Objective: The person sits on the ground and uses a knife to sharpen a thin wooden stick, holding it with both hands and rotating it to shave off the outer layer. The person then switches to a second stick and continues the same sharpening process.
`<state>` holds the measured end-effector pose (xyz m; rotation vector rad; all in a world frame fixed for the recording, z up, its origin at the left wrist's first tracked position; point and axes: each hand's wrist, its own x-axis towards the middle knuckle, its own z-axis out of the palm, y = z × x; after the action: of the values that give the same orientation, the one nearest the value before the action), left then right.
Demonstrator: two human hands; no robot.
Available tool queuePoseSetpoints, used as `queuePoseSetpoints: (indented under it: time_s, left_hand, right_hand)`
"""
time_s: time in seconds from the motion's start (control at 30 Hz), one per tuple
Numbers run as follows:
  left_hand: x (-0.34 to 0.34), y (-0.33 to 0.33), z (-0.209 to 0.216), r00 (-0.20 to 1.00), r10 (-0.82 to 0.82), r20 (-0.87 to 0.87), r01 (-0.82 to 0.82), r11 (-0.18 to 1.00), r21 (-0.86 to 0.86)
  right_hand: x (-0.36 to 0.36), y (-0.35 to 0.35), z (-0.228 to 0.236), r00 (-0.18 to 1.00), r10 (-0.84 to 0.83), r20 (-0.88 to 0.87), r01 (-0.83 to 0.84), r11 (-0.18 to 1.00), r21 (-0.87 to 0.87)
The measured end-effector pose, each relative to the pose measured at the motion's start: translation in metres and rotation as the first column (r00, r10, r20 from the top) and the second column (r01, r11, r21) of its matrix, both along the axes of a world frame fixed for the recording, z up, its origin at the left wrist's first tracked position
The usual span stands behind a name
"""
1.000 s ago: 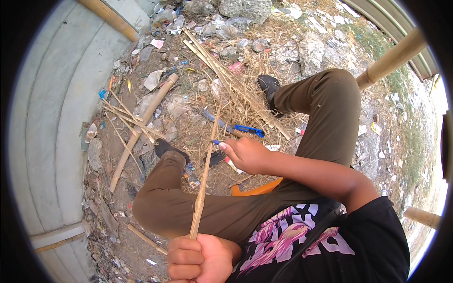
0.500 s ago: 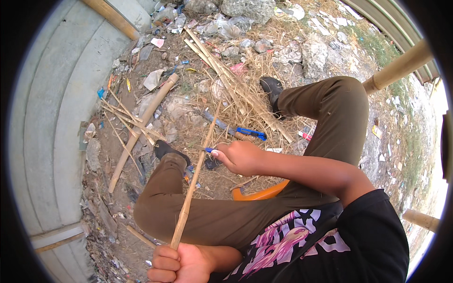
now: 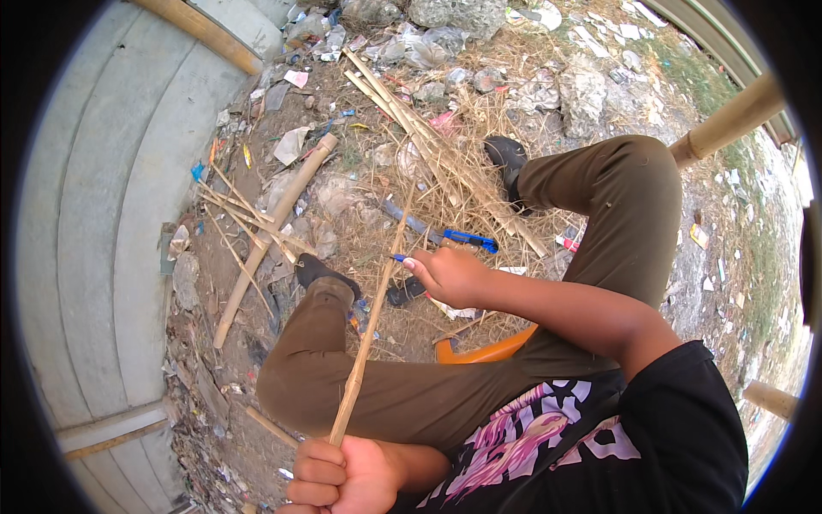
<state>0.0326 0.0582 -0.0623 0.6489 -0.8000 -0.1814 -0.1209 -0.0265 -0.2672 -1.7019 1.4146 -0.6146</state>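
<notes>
My left hand (image 3: 347,475), at the lower edge, is a closed fist round the near end of a long, thin bamboo strip (image 3: 366,347). The strip slants up and away past my bent left leg. My right hand (image 3: 449,276) is closed on a small blue-tipped tool (image 3: 398,257). The tool's tip meets the strip in its upper part; the rest is hidden in my fingers, so its kind does not show. Just beyond my right hand, a blue box cutter (image 3: 469,241) lies on the ground beside a long curved blade (image 3: 407,216).
Split bamboo slats (image 3: 419,137) lie on straw near my right shoe (image 3: 507,163). Left of them are a thick bamboo pole (image 3: 278,231) and several thin sticks (image 3: 244,212). Grey wall panels (image 3: 111,214) stand at left. An orange curved piece (image 3: 484,347) sits below my right forearm.
My right hand has slid a little along the bamboo strip toward its far end, with the blue-tipped tool. My left hand keeps its grip. The whole view has shifted slightly.
</notes>
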Motion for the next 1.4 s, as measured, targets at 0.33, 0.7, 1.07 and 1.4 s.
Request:
queuePoseSetpoints:
  time_s: [0.33,0.7,1.07,1.4]
  left_hand:
    - [-0.012,0.005,-0.002,0.996,-0.004,-0.091,0.000,0.999,-0.046]
    - [0.027,-0.001,-0.010,0.918,-0.390,0.074,0.396,0.905,-0.157]
    - [0.029,0.001,-0.012,0.939,-0.333,0.088,0.344,0.926,-0.157]
    - [0.023,0.001,-0.008,0.988,-0.152,0.022,0.153,0.983,-0.102]
  right_hand:
    - [-0.001,-0.017,-0.012,0.997,-0.050,-0.056,0.053,0.997,0.055]
    - [0.005,-0.024,-0.011,0.996,-0.077,-0.046,0.081,0.990,0.115]
    - [0.034,0.071,0.129,0.966,0.239,0.104,-0.229,0.969,-0.097]
    - [0.029,0.067,0.133,0.971,0.239,0.023,-0.234,0.963,-0.130]
